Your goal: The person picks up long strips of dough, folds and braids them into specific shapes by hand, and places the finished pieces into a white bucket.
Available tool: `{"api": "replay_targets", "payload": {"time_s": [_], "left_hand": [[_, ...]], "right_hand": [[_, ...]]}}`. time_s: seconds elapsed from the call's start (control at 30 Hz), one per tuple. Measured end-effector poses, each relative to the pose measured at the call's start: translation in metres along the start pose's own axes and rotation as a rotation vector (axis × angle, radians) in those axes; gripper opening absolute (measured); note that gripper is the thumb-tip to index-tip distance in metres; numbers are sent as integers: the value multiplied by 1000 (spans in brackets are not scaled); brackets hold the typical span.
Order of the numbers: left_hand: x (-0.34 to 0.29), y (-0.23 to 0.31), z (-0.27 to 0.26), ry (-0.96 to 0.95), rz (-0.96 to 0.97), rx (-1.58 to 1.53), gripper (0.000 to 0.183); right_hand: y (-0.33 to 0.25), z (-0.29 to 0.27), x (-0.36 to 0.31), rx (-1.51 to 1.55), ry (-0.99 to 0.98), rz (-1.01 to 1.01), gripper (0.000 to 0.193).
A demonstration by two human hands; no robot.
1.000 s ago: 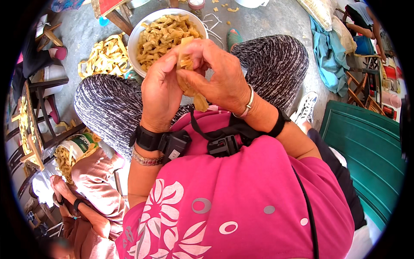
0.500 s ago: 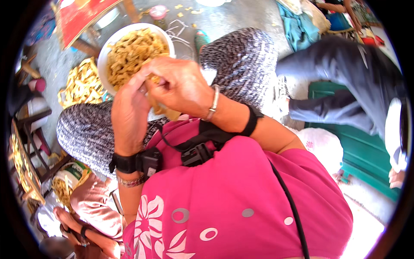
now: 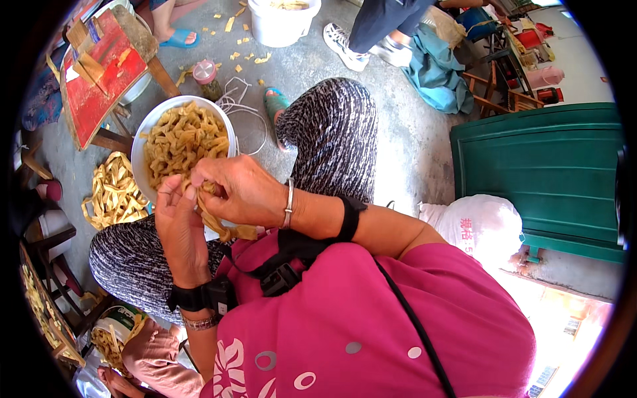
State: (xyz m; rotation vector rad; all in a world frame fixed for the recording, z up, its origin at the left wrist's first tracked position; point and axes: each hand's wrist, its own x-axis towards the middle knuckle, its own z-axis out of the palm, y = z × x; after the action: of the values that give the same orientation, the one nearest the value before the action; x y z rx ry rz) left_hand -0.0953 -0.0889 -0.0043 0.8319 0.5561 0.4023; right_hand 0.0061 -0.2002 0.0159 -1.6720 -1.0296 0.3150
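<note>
Close together above my lap, my left hand (image 3: pixel 179 229) and my right hand (image 3: pixel 247 194) both pinch one flat yellow-brown strip (image 3: pixel 225 230), which looks like tofu skin. The strip is looped at my fingertips, and its loose tail hangs down beneath my right hand. Just beyond my hands stands a white bucket (image 3: pixel 137 166), nearly full of knotted yellow-brown pieces (image 3: pixel 184 138). To the left of the bucket, a heap of long, unknotted strips (image 3: pixel 114 192) lies by my knee. The fingertips partly hide the loop.
A red-topped wooden stool (image 3: pixel 99 86) and a pink-lidded jar (image 3: pixel 207 76) stand beyond the bucket. Farther off are another white bucket (image 3: pixel 282 26) and a person's sneakers (image 3: pixel 346 50). A green chest (image 3: pixel 531 166) and white sack (image 3: pixel 478 225) are at right; another person sits lower left.
The person in dark trousers has walked from beside the green chest to the far side. My view has shifted. Both hands still hold the strip, with its loop and tail now showing more.
</note>
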Motion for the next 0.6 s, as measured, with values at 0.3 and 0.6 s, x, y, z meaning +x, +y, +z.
{"api": "replay_targets", "payload": {"time_s": [0.3, 0.6], "left_hand": [[5, -12, -12, -11, -168, -68, 15], [4, -19, -3, 56, -54, -49, 9]], "right_hand": [[4, 8, -6, -146, -21, -51, 10], [3, 13, -6, -280, 1, -209, 10]]}}
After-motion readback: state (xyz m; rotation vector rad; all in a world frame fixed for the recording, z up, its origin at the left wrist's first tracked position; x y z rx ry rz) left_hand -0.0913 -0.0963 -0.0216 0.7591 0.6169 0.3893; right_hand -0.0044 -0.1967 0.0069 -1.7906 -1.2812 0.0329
